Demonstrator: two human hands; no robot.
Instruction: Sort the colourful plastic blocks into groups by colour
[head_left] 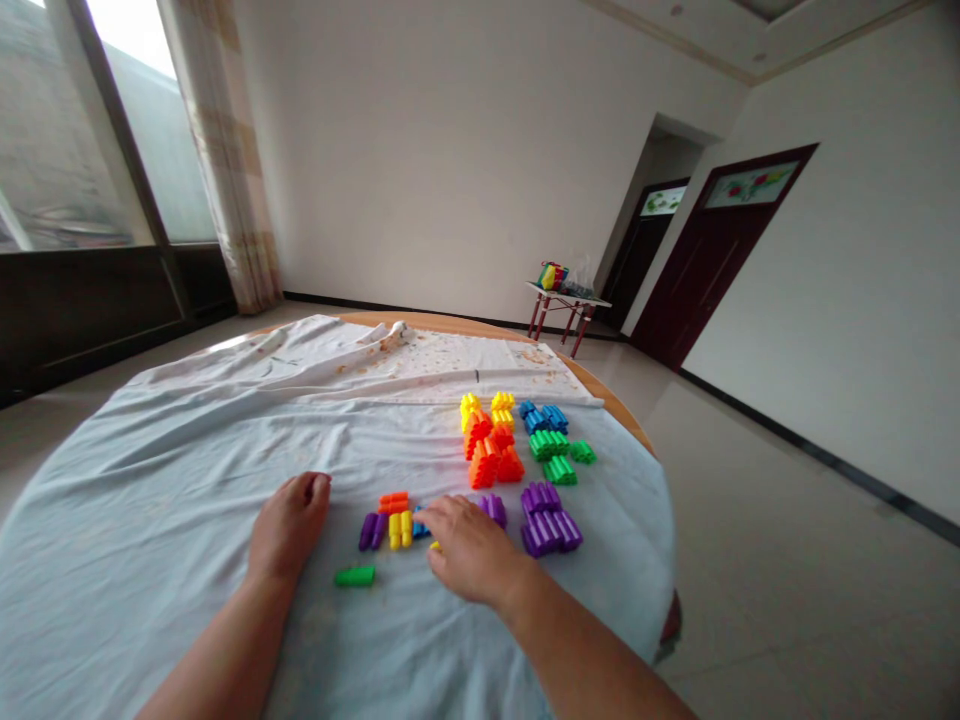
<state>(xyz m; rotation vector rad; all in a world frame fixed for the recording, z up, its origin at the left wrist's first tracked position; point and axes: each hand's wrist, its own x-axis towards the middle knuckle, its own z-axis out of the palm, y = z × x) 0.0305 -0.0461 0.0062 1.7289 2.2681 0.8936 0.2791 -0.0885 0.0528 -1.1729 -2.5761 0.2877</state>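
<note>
Two yellow pieces [400, 531] between our hands, left hand [291, 525] loosely curled, right hand [472, 548] by blue pieces [420, 530], whether either grasps anything we cannot tell.

Tabletop [619, 402], round, with wooden rim; pale blue cloth [120, 490] spread over it, creased. White cloth [450, 362], brown-marked, lay rumpled across the far side. Far left: window [64, 140], dark-framed; beside it, curtain [225, 160], cream and tan, hung full length. Far right: side table [600, 300], with red legs, bore a multicoloured bag [553, 276]. Beyond stood a dark red door [724, 255], closed, its upper panel [752, 186] floral.
</note>
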